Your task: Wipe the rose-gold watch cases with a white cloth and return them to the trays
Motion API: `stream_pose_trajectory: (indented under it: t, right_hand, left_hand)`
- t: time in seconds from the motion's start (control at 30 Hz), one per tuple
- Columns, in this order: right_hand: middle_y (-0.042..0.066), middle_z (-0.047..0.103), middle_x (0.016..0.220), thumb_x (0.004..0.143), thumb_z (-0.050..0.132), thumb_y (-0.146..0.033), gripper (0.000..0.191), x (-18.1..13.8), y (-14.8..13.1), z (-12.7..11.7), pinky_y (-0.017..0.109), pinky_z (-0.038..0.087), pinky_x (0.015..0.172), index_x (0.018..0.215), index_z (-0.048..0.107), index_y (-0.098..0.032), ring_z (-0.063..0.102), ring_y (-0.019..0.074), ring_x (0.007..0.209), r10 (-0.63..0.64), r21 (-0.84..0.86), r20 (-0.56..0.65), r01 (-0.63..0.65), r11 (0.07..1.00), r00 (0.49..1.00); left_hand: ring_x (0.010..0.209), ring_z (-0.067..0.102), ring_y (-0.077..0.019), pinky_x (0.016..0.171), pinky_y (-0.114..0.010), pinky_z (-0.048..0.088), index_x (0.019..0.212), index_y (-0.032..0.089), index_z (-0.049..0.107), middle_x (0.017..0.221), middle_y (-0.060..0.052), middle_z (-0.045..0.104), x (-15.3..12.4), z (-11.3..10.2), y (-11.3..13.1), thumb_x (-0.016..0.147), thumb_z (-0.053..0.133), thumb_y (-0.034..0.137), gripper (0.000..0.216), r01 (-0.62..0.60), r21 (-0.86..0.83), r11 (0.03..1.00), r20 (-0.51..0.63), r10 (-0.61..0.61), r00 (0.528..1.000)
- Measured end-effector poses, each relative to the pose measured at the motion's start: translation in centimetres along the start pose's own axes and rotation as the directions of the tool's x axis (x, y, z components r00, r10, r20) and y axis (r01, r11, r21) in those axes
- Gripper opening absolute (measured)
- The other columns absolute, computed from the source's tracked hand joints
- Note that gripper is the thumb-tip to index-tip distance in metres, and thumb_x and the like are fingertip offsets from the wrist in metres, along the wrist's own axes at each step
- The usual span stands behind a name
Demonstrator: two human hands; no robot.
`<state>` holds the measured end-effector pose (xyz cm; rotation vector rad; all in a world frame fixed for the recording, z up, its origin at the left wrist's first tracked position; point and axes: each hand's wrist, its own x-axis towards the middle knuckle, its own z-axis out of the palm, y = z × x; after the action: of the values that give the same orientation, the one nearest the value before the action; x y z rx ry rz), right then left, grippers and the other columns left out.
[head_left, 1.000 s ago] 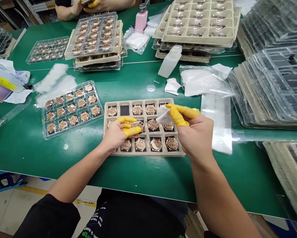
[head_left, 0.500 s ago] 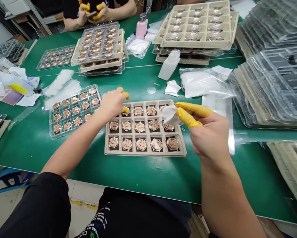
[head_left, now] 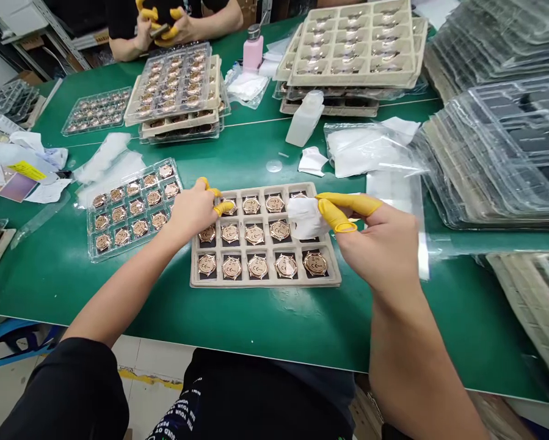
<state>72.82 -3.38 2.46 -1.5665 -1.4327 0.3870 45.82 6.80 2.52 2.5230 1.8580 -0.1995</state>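
Nearest, the person's right hand (head_left: 379,244) comes in from the near right, its yellow-cotted thumb and forefinger pressed together on a bunched white cloth (head_left: 305,218). The cloth sits over the far right part of a rectangular beige pulp tray (head_left: 265,280), whose long axis runs left to right. Round rose-gold watch cases lie face up in rows in its dark compartments. The left hand (head_left: 194,211) is at the tray's far left corner, its yellow-cotted fingertips (head_left: 223,208) at a rose-gold watch case (head_left: 229,206) in the far left compartment; whether they clamp it cannot be told. Just left of the tray lies a clear plastic blister tray (head_left: 118,247) of similar cases. Farther off stand a white plastic bottle (head_left: 305,119), a pink bottle (head_left: 253,46), stacked pulp trays (head_left: 352,73) and a co-worker's hands (head_left: 162,27).
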Motion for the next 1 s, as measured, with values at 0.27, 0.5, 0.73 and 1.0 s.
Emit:
stream_pose_trajectory:
  t: [0.27, 0.5, 0.73, 1.0]
  right_hand:
    - [0.004, 0.078, 0.095, 0.086, 0.070, -0.033, 0.019, 0.2, 0.7, 0.3, 0.040, 0.054, 0.083, 0.100, 0.080, -0.026, 0.069, 0.0212, 0.088, -0.007, 0.004, 0.047, 0.007, 1.000, 0.999]
    - [0.003, 0.078, 0.093, 0.083, 0.076, -0.035, 0.025, 0.3, 1.3, -0.2, 0.040, 0.058, 0.083, 0.107, 0.079, -0.027, 0.070, 0.0210, 0.087, 0.112, 0.116, 0.131, -0.128, 0.985, 0.985]
    - [0.004, 0.079, 0.098, 0.082, 0.077, -0.032, 0.019, -0.4, 0.5, 1.0, 0.041, 0.059, 0.085, 0.100, 0.081, -0.028, 0.071, 0.0218, 0.092, 0.149, 0.165, 0.107, -0.166, 0.972, 0.983]
    - [0.003, 0.080, 0.093, 0.086, 0.073, -0.028, 0.017, -3.2, -0.9, 5.2, 0.030, 0.059, 0.065, 0.101, 0.081, -0.028, 0.074, 0.0183, 0.079, -0.225, 0.254, 0.082, 0.198, 0.947, 0.971]
  left_hand:
    - [0.084, 0.065, -0.0266, 0.072, -0.040, 0.049, 0.130, 0.023, 0.069, 0.113, -0.015, 0.059, 0.6, -1.3, -1.0, 0.099, 0.052, 0.039, 0.040, -0.061, -0.037, 0.997, 0.049, 0.062, 0.997]
    - [0.087, 0.068, -0.0290, 0.072, -0.038, 0.051, 0.115, 0.015, 0.073, 0.118, -0.018, 0.061, 0.6, -1.3, -4.3, 0.085, 0.067, 0.026, 0.033, -0.131, 0.113, 0.985, 0.178, 0.110, 0.978]
    - [0.089, 0.071, -0.0228, 0.085, -0.039, 0.058, 0.095, 0.020, 0.077, 0.089, -0.006, 0.077, -2.5, 0.1, 0.2, 0.079, 0.077, 0.023, 0.017, -0.088, -0.662, 0.744, -0.282, -0.139, 0.949]
    - [0.093, 0.077, -0.0242, 0.092, -0.040, 0.064, 0.105, 0.018, 0.079, 0.104, -0.009, 0.080, -6.1, 6.1, 7.5, 0.076, 0.084, 0.038, 0.035, -0.166, -0.979, -0.118, -0.166, -0.011, 0.986]
